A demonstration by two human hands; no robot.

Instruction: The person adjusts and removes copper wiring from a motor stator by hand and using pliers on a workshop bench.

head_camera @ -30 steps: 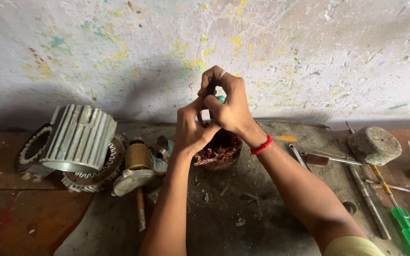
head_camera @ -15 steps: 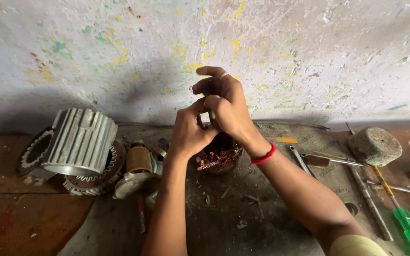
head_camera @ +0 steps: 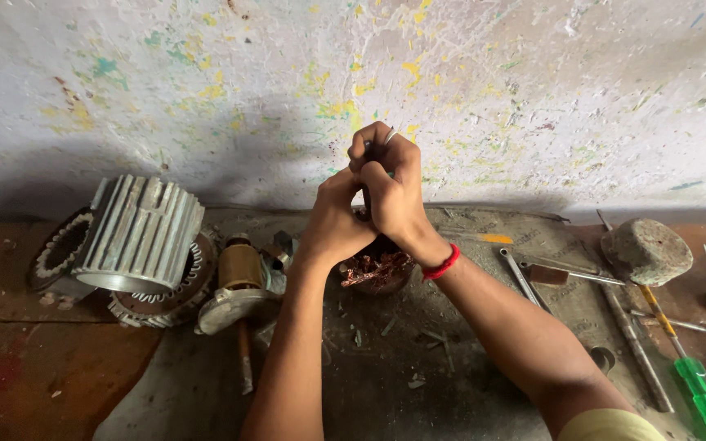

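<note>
Since the earlier frame both hands have lifted a little higher above the copper-wound stator point(head_camera: 377, 269) on the tabletop point(head_camera: 467, 359). The left hand point(head_camera: 338, 214) and right hand point(head_camera: 392, 189) have their fingers closed tight together around a thin dark tool or wire. If the pull slips, the knuckles may hit the finned motor housing point(head_camera: 139, 235) nearby.

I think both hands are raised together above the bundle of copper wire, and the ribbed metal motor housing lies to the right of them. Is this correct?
Not quite. In the head view the ribbed metal motor housing lies to the left of the hands, not the right. The rest holds: the left hand and right hand are raised together above the bundle of copper wire.
</note>
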